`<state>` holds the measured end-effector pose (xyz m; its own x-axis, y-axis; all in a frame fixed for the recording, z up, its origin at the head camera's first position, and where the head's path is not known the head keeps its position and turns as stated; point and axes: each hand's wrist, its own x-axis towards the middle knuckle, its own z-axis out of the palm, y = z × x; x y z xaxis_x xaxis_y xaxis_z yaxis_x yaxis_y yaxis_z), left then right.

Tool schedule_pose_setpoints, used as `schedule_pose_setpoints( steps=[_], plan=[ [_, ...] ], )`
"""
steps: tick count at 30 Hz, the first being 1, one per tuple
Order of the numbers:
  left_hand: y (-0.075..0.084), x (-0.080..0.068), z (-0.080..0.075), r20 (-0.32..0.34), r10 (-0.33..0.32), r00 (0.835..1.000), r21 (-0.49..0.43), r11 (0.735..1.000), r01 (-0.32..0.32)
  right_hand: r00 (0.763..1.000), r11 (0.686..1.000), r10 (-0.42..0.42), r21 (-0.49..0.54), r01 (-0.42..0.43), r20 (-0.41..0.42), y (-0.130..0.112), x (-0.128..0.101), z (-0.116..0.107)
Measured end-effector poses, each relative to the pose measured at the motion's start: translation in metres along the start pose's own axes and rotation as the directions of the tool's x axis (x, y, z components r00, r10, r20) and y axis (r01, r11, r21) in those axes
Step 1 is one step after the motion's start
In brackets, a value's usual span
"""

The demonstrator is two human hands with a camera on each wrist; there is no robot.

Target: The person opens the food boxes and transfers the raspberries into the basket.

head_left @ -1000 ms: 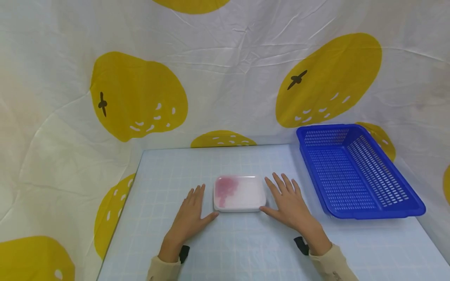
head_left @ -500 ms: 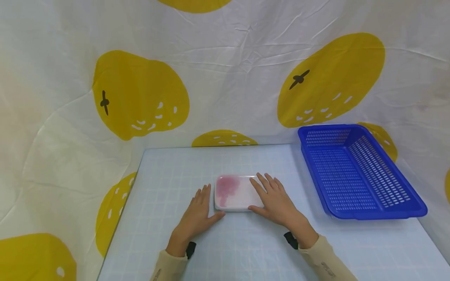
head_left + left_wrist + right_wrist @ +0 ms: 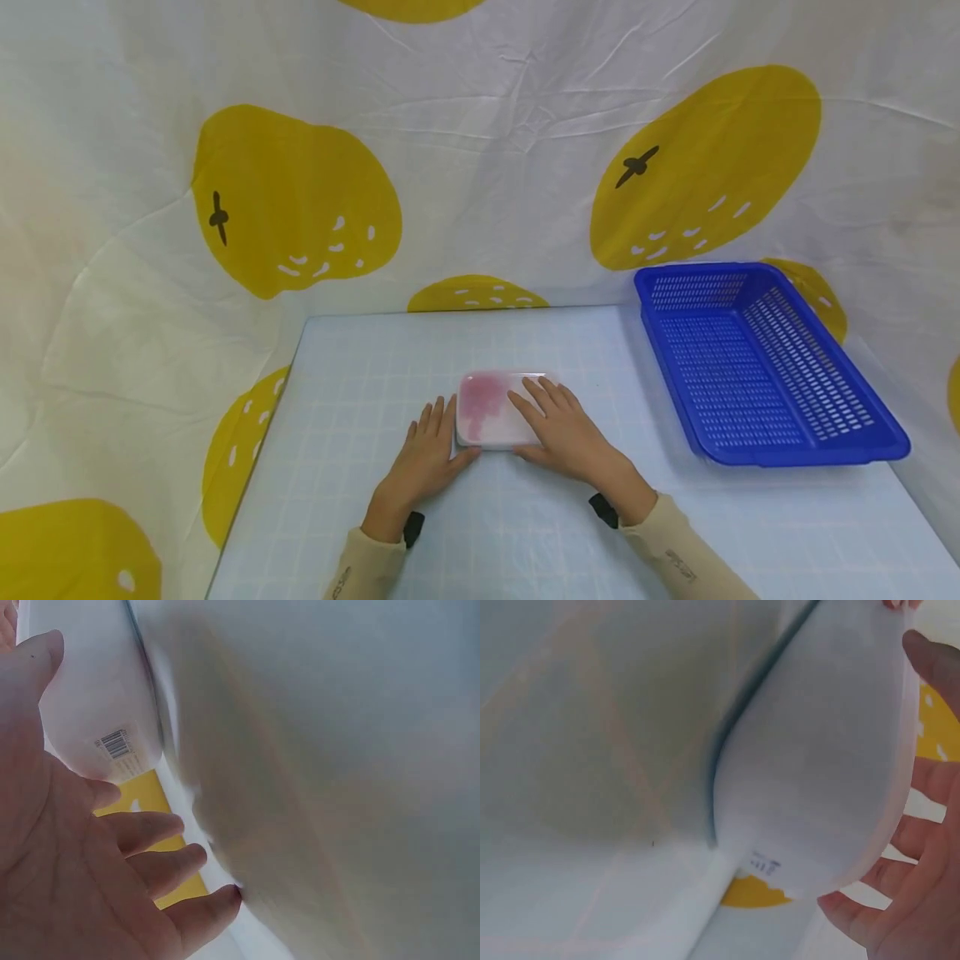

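A low white container (image 3: 486, 421) with rounded corners and a pink patch across its left part rests on the table. Along its left end lies my left hand (image 3: 422, 465), fingers extended, thumb out toward the front left corner. My right hand (image 3: 566, 442) reaches over its right part with spread fingers, covering that end in the head view. In the left wrist view, a barcode label (image 3: 118, 744) shows on the container's side, close beyond my relaxed fingers. Small dark print (image 3: 765, 862) marks the pale side wall in the right wrist view, where my fingers line the top edge.
A blue perforated plastic basket (image 3: 727, 375) stands at the back right of the table (image 3: 360, 358), which has a pale checked cover. Behind it hangs a white sheet (image 3: 487, 192) printed with large yellow fruit shapes.
My right hand has moved left from beside the container to over its right part. My left hand has shifted slightly right, closer to the left end. The container stays in place.
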<state>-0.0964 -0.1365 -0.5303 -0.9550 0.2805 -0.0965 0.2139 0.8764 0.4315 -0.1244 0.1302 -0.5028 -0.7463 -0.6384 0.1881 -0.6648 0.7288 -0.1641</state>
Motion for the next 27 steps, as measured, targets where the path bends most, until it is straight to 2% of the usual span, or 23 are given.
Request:
schedule_pose_setpoints(
  steps=[6,16,27],
  plan=[
    [0.0,0.0,0.001,-0.002,0.023,1.0,0.013,1.0,-0.023,1.0,0.999,-0.014,-0.031,0.014,0.007,-0.006,0.002,0.003],
    [-0.002,0.002,0.003,0.018,0.01,1.0,0.031,0.999,-0.011,0.999,0.998,0.006,-0.067,-0.003,0.048,-0.008,0.001,0.009],
    [-0.002,0.001,0.003,0.031,0.001,1.0,0.046,0.999,-0.002,1.0,0.998,-0.016,-0.066,0.017,0.019,-0.011,-0.003,0.009]
  ],
)
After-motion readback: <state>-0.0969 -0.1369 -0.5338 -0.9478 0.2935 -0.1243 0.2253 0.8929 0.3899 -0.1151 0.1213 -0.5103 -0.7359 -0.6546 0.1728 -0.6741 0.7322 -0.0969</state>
